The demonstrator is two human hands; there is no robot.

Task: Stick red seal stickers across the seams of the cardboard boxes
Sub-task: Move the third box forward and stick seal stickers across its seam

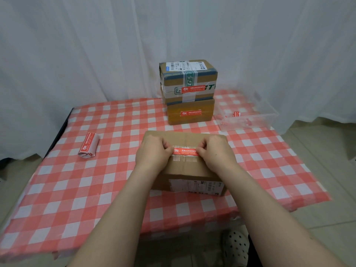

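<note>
"At the middle of the counter (96, 189), two hands and one box (185, 170). What's the grip?" the desk asks.

"Left hand (154, 151) and right hand (215, 153) each pinch one end of the red sticker (185, 151)," the photographer replies. "The left fingers (169, 149) and right fingers (201, 150) are curled tight, with the thumbs tucked under. The sticker lies on the box top, running 9 to 3 o'clock across the seam, which runs 12 to 6. I cannot tell whether it's fully pressed down."

"How should the step be done well?"

"My judgement is to keep the strip taut and level and centre it on the seam. Then smooth from the middle out toward 9 and 3, so no crease or bubble is trapped. There is clear tape under it, and that slick surface may need firmer rubbing at the ends."

"Where are the edges, and how much room is there?"

"The box's near edge faces 6 o'clock, set back from the counter's front lip. At 12 o'clock stands a stack (189, 93) of two boxes, each with a red seal on its near face. A strip of bare cloth lies between the stack and this box. A clear tray (250, 120) sits at 1 to 2 o'clock, near the counter's right edge, so the right elbow has less slack there. The roll (89, 147) of stickers lies at 9 o'clock, well apart. The widest open cloth is from 7 to 10 o'clock, which looks like the place to slide a finished box."
</note>
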